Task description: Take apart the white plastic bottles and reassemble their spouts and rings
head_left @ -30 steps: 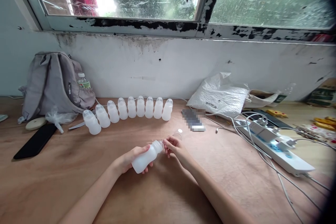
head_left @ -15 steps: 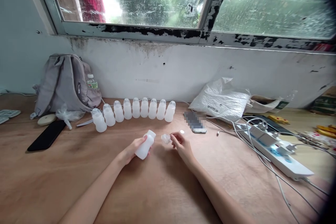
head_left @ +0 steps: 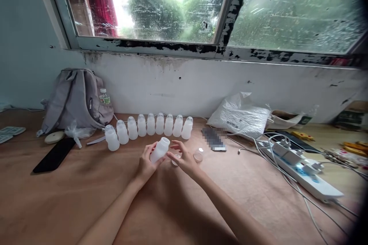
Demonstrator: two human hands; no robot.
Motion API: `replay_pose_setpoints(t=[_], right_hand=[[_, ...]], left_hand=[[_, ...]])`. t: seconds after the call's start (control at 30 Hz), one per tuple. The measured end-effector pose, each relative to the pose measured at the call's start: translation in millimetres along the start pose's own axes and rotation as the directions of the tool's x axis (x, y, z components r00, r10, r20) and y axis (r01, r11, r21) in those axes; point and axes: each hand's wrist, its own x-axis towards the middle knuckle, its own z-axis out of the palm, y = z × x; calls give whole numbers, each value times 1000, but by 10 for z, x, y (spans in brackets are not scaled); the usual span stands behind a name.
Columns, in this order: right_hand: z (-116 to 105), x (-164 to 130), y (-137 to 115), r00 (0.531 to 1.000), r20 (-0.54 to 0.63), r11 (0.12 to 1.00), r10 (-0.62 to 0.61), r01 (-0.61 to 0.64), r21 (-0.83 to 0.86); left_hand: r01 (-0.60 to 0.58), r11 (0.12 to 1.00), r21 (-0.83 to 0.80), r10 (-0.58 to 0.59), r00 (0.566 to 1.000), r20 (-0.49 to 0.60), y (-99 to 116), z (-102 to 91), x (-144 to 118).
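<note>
**A:** So the left hand (head_left: 146,164) has its fingers wrapped round a small white bottle (head_left: 160,149), tilted with the open neck pointing up and away from the palm. No cap on it as far as I can see. The right hand (head_left: 184,159) is right beside it, fingers loosely curled with the tips almost at the bottle's shoulder. There's something small and clear under those fingers, maybe the cap, but I can't tell if it's pinched or just lying there.

**B:** What's the risk then?

**A:** Mostly the tilt, I reckon. If there's anything inside, an uncapped neck leaning like that could spill onto the wooden table (head_left: 71,195). And the grip is low on the body, so a nudge from the right hand could twist it loose.

**B:** Anything close enough to knock?

**A:** Just past the right fingertips sits a little clear round lid (head_left: 198,156), easy to flick away. Further out beyond both hands is a row of capped bottles (head_left: 149,127), packed shoulder to shoulder, so one bump might topple several. Off to the right hand's far side there's a power strip (head_left: 301,166) with cables, not where you'd want liquid going.
</note>
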Motion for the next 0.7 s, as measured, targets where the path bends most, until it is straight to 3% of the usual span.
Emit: replay_pose_setpoints(t=[0.1,0.17,0.27,0.33,0.43,0.53,0.7], right_hand=[[26,67,-140,995,99,993,-15,4,115],[-61,134,-172,998,50,992,-46,40,122],[-381,276,-66,980,-187,998,-66,69,11],[-648,372,127,923,-379,993,-60,17,-116],[-952,458,529,867,-496,948,-43,-121,-294],[-1043,475,897,930,-357,924,86,-209,-321],[-970,562,1185,948,-284,933,140,-222,-283]], left_hand=[[-102,994,29,101,994,33,59,44,-67],[-95,995,43,94,995,17,65,74,-96],[-45,993,111,41,998,38,20,100,-111],[-50,985,167,34,994,101,-27,102,-109],[-93,971,222,57,985,165,-90,97,-102],[-124,958,259,74,978,195,-125,97,-102],[-160,943,293,90,967,238,-136,99,-110]])
